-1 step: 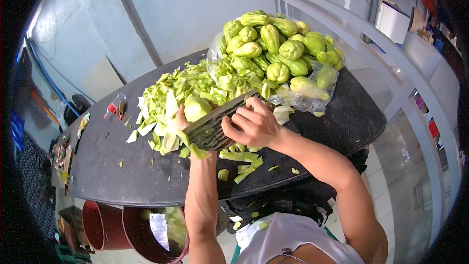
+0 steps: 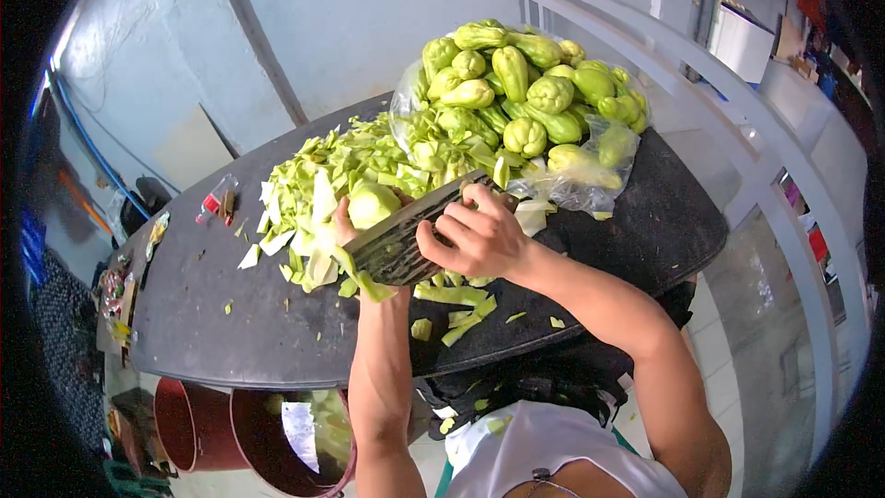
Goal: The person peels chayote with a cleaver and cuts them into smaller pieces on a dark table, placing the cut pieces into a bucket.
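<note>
My left hand is wrapped round a pale, peeled-looking chayote, with its thumb showing on the left side and most of the palm hidden behind the blade. In my right hand is a broad, dark-bladed knife like a cleaver, its fingers curled over the handle end. The blade slants across the near side of the chayote. A green strip of peel hangs by the blade's lower left end, over my left wrist. Just beyond both hands spreads a heap of green peelings.
Unpeeled chayotes are piled on a clear plastic bag at the table's far right. Loose peel strips lie by the dark table's near edge. Red-brown tubs stand below left. A white railing runs along the right.
</note>
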### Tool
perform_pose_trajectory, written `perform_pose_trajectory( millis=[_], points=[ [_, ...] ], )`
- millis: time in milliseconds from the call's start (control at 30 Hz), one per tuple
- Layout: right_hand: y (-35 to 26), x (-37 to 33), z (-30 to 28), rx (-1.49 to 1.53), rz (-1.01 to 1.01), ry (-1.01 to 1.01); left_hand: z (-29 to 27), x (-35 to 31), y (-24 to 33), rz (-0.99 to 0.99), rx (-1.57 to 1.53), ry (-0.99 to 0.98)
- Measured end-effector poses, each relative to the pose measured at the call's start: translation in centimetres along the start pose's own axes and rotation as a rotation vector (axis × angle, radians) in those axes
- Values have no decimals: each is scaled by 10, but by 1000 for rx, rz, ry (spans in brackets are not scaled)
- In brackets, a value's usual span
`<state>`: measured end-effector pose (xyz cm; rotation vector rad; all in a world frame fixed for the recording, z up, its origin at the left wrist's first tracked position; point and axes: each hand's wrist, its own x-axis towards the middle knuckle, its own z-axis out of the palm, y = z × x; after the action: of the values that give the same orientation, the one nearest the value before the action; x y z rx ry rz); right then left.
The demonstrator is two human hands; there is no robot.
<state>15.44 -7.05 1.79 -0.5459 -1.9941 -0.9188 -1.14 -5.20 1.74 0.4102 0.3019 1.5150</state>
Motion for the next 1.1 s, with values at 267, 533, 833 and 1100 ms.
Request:
perform_pose_trajectory(
  millis=[267,533,833,1100],
  points=[
    [-5,1,5,-18,10,-2,-12,4,-5,87,34,-16],
    [32,-16,12,-10,291,-133,22,4,2,139,23,219],
    [22,-12,20,46,273,-130,7,12,-5,140,168,89],
    [20,-1,-2,135,278,-93,9,7,1,116,162,33]
  ],
)
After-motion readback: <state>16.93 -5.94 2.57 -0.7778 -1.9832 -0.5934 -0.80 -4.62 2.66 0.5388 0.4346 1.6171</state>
